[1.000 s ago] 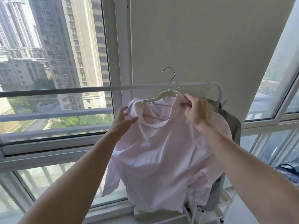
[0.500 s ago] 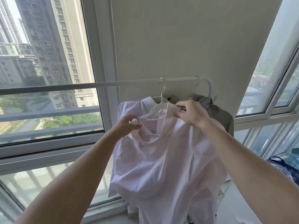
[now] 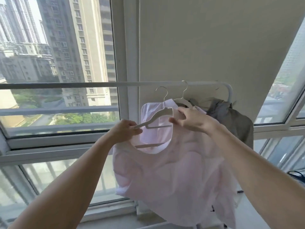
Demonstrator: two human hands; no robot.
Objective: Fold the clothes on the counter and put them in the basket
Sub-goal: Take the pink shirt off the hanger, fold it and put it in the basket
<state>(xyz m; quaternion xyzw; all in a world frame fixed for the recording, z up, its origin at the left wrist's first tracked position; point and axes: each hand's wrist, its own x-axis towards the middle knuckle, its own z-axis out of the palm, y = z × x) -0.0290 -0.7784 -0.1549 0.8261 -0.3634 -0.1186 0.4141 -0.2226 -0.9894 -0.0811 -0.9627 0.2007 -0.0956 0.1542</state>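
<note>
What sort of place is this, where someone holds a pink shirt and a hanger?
Probably an enclosed balcony or drying corner in a high-rise flat: tall windows look out on tower blocks, and a white clothes rail carries a grey garment near the pink shirt and white hanger.

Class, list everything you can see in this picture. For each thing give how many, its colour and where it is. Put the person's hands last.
pink shirt: one, pale pink, held up in front of the rail.
held hanger: one, white, partly out of the shirt's neck, hook below the rail.
second hanger: one, white, hooked on the rail behind the shirt.
grey garment: one, grey-green, at the rail's right end.
rail: one, white, across the window.
window frame: white, either side of the wall.
wall: one, beige, centre.
tower blocks: several, beige, outside, left.
left hand: one, grips the held hanger's left end.
right hand: one, pinches the shirt's neckline.
</note>
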